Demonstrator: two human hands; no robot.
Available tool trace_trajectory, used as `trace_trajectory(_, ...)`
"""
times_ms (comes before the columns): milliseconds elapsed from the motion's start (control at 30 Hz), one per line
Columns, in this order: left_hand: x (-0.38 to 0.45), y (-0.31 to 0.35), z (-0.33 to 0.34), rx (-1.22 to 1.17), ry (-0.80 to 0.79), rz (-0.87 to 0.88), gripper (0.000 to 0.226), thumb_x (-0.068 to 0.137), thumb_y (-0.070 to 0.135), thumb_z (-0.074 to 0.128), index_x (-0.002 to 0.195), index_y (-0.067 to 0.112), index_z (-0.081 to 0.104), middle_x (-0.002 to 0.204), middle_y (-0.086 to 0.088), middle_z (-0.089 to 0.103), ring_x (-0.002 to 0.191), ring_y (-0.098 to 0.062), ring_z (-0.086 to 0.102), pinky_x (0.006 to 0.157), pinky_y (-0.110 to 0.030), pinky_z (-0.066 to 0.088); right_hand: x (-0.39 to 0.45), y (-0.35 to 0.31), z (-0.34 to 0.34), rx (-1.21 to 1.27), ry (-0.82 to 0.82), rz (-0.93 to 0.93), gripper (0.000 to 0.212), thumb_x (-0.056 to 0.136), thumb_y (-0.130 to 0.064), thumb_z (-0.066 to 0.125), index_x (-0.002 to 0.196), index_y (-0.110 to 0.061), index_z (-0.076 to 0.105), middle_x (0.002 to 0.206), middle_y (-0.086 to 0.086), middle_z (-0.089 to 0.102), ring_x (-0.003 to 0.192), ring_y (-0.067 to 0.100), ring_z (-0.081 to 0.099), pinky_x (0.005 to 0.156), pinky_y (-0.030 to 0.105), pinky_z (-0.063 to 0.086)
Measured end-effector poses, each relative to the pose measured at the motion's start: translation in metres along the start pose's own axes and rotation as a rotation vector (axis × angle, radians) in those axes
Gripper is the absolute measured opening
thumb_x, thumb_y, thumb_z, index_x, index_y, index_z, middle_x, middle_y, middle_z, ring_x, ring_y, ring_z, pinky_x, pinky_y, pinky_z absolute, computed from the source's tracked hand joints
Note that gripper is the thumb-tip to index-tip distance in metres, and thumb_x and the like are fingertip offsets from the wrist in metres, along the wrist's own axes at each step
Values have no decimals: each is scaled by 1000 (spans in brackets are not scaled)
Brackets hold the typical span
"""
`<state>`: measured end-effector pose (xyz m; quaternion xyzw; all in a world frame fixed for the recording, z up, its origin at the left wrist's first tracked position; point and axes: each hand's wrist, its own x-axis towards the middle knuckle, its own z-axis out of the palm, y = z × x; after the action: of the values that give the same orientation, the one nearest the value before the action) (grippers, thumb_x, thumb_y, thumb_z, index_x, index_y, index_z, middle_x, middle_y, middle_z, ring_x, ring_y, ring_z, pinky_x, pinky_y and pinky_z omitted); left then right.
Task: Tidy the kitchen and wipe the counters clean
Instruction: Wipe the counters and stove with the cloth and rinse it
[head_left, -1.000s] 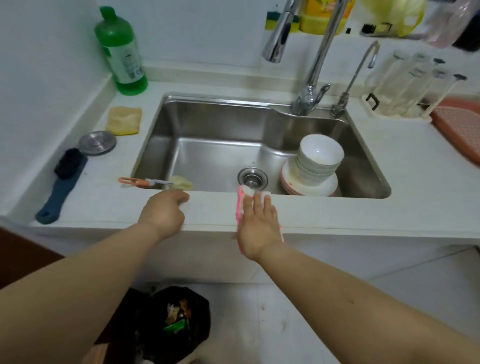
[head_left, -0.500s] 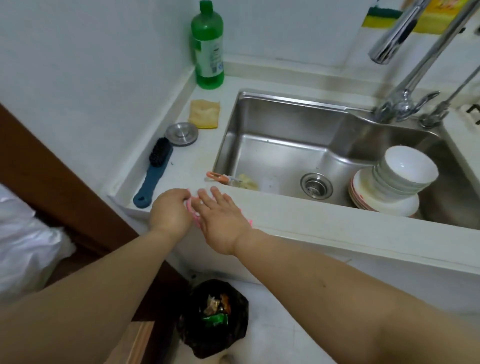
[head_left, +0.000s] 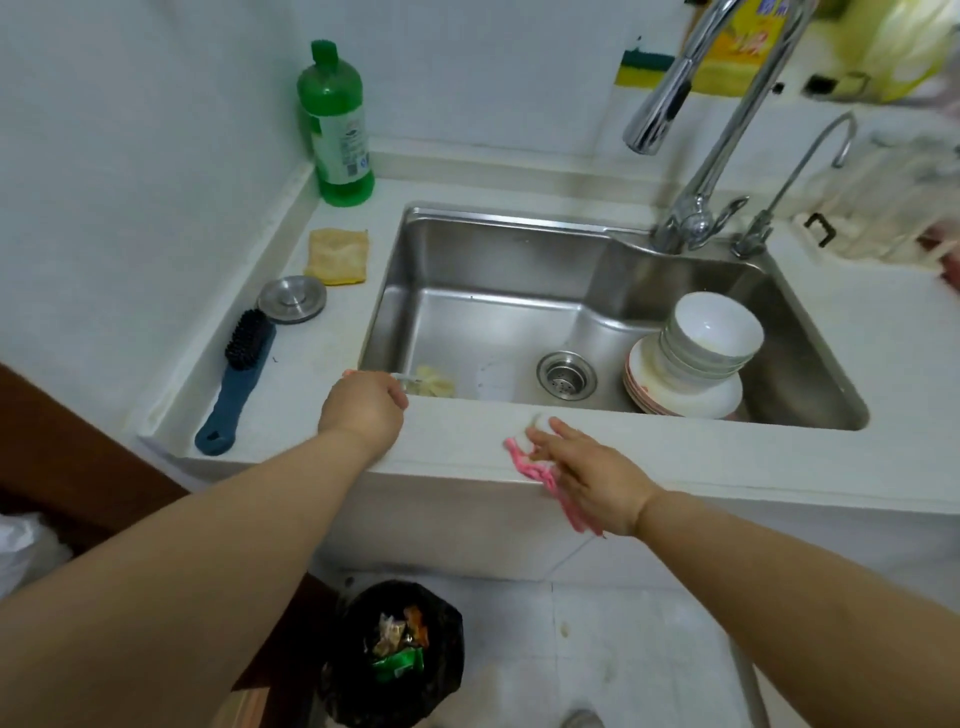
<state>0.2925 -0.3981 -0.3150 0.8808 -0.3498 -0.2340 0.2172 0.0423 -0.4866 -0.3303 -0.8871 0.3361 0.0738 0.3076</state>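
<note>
Pink cloth (head_left: 540, 475): we see it draped over the front lip of the surface (head_left: 675, 452), part hanging down the face; it could slip off toward the trash bin (head_left: 400, 654) below.
Right hand (head_left: 587, 478): fingers straight, pressing the cloth flat; we judge a light press near the edge is what would let it drop.
Left hand (head_left: 363, 410): curled at the sink (head_left: 519, 306) corner; whether it holds the orange-handled scrubber (head_left: 428, 384) beside it we cannot tell.
Stacked bowls (head_left: 709, 338): on plates in the basin, well apart from the wiping.
Blue brush (head_left: 239, 382): a wide sweep leftward could push it off.
</note>
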Motion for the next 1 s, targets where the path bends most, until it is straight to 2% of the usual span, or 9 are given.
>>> trace_trajectory(200, 1, 71, 23, 56, -85, 176, 27, 85, -1, 51, 87, 18, 70, 108, -5, 68, 104, -25, 59, 93, -27, 44, -27, 59, -25, 73, 155, 257, 45, 100, -19, 36, 145, -23, 39, 157, 3, 24, 144, 23, 24, 116, 29, 20)
trace_trajectory(300, 3, 109, 36, 50, -156, 257, 31, 84, -2, 49, 92, 18, 71, 110, -4, 67, 107, -23, 59, 91, -23, 43, -22, 73, -40, 171, 213, 325, 29, 98, -21, 39, 116, -14, 61, 123, 5, 58, 116, 26, 53, 96, 29, 39)
trace_trajectory(367, 4, 138, 46, 53, -187, 291, 35, 85, -3, 45, 100, 16, 71, 113, -3, 66, 109, -22, 58, 89, -21, 42, -15, 79, -59, 136, 275, 315, 18, 95, -17, 44, 96, -10, 61, 99, 10, 64, 93, 27, 58, 80, 32, 43)
trace_trajectory(433, 10, 167, 59, 19, -229, 296, 36, 86, -3, 45, 106, 14, 70, 115, -4, 66, 110, -21, 58, 91, -23, 43, -6, 85, -85, 188, 359, 286, 17, 97, -16, 46, 98, -14, 62, 99, 11, 66, 89, 25, 56, 73, 29, 40)
trace_trajectory(567, 28, 221, 83, -226, -377, 154, 33, 89, 12, 56, 122, 18, 59, 114, -7, 62, 100, -21, 59, 84, -30, 50, 21, 109, -136, 474, 435, 234, 26, 98, -17, 46, 116, -17, 66, 107, 7, 68, 97, 21, 61, 90, 30, 48)
trace_trajectory(667, 36, 266, 94, -532, -553, -41, 39, 90, 44, 56, 123, 25, 53, 115, -5, 58, 98, -21, 58, 75, -30, 47, 39, 124, -168, 802, 461, 165, 21, 96, -14, 53, 109, -16, 69, 97, 3, 70, 80, 9, 63, 71, 12, 52)
trace_trajectory(733, 43, 290, 99, -692, -626, -89, 35, 92, 50, 51, 112, 23, 61, 97, -1, 64, 84, -16, 64, 72, -26, 49, 54, 133, -184, 917, 455, 106, 17, 91, -9, 60, 102, -15, 71, 96, 6, 71, 84, 14, 64, 80, 22, 53)
trace_trajectory(867, 61, 317, 110, -864, -530, -136, 17, 98, 25, 47, 89, 20, 60, 72, 3, 61, 59, -8, 59, 54, -19, 50, 76, 143, -204, 951, 384, 120, 24, 80, 5, 65, 88, -17, 67, 97, 10, 68, 91, 20, 62, 93, 40, 51)
trace_trajectory(1000, 90, 326, 107, -863, -345, -152, 13, 93, 22, 58, 82, 18, 62, 87, -5, 62, 80, -18, 59, 74, -28, 49, 95, 160, -240, 662, 534, 251, 42, 81, -1, 57, 121, -16, 57, 116, 4, 58, 109, 21, 56, 97, 31, 43)
